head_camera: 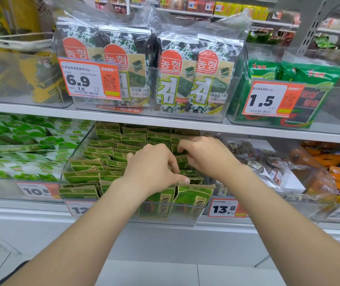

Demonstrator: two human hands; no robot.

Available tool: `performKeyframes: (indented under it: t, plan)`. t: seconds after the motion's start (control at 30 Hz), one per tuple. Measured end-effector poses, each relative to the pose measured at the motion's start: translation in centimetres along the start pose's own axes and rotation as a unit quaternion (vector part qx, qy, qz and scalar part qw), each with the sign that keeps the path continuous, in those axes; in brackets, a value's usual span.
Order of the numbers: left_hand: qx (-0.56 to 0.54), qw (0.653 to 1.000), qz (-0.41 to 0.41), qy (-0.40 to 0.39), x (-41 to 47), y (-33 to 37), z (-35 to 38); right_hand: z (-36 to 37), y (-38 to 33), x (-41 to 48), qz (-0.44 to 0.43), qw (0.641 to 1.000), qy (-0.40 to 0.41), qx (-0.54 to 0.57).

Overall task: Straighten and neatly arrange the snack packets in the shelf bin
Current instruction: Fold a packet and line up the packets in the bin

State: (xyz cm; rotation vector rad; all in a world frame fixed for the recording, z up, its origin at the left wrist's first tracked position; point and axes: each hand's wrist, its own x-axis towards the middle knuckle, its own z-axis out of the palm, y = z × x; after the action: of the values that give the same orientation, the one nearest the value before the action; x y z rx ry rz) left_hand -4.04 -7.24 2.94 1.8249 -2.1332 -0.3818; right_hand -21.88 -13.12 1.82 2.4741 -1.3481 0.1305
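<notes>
Green-and-tan paper snack packets (82, 176): are standing in rows in clear plastic shelf bin (161, 220), under both hands.
Left hand (154, 168): is gripping middle packets.
Right hand (204, 155): is pinching one packet's top.

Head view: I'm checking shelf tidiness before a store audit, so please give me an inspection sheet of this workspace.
Surface: white lower shelf carrying a clear shelf bin.
Job's things: green and brown snack packets stand in rows in the bin; several on the left lean unevenly.
Clutter: nothing seen.
Grippers: left hand and right hand both curl their fingers round packets on the bin's right side.
Cables: nothing seen.
Surroundings: seaweed packs on the shelf above, orange price tags, green-and-white packets in the bin to the left.
</notes>
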Motion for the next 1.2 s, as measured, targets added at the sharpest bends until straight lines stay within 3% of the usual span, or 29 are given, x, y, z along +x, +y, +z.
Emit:
performKeyframes:
  t: [0.13,0.27,0.37,0.57,0.73,0.93,1.2]
  plan:
    - [-0.017,1.000,-0.003,0.007,-0.1,-0.3,0.2,-0.5,0.0,-0.1,-0.040,0.998,-0.037,0.016]
    - [-0.015,1.000,-0.006,0.002,-0.2,-0.4,0.3,-1.0,0.8,-0.7,0.005,0.984,-0.111,0.136]
    - [-0.012,1.000,-0.013,-0.008,-0.1,-0.3,0.2,-2.0,1.2,-1.2,0.017,0.980,-0.146,0.135]
    - [-0.013,0.999,-0.026,0.013,-0.2,0.0,0.5,-2.0,-0.5,-0.9,-0.038,0.992,-0.121,0.001]
    - [0.001,0.999,-0.024,0.032,-0.6,0.3,0.9,-1.6,-1.1,-1.0,-0.015,0.996,-0.057,-0.063]
    - [0.006,0.999,-0.021,0.034,-0.6,0.2,1.1,-1.3,-1.1,-0.7,0.040,0.998,-0.048,-0.024]
    - [0.044,0.999,0.024,0.017,-0.5,0.3,1.0,-0.5,-1.5,-0.2,0.046,0.996,-0.075,-0.015]
